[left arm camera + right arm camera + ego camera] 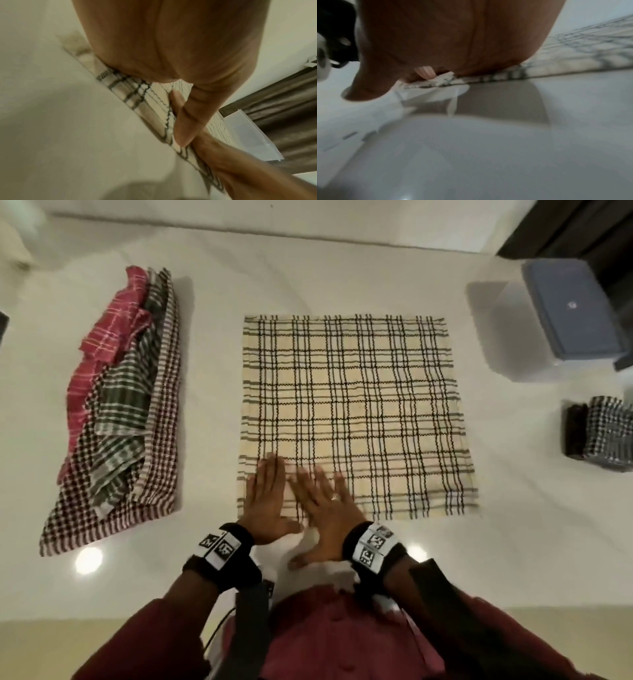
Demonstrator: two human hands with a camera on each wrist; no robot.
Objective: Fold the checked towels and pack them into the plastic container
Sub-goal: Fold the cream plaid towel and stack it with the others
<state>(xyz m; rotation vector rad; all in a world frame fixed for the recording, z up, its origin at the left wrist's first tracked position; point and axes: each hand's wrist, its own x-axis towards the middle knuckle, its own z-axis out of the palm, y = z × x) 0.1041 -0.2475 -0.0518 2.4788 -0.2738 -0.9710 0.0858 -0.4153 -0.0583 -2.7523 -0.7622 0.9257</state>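
Looked like somebody's home: a glossy white table [342, 268] with household towels [120, 412] piled on it and dark curtains [283, 108] hanging behind.

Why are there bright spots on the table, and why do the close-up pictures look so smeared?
Head view: the spots are lamp glare on the glossy white table; the cream checked towel is sharp. Left wrist view: left hand blurred. Right wrist view: right hand blurred, table greyish.
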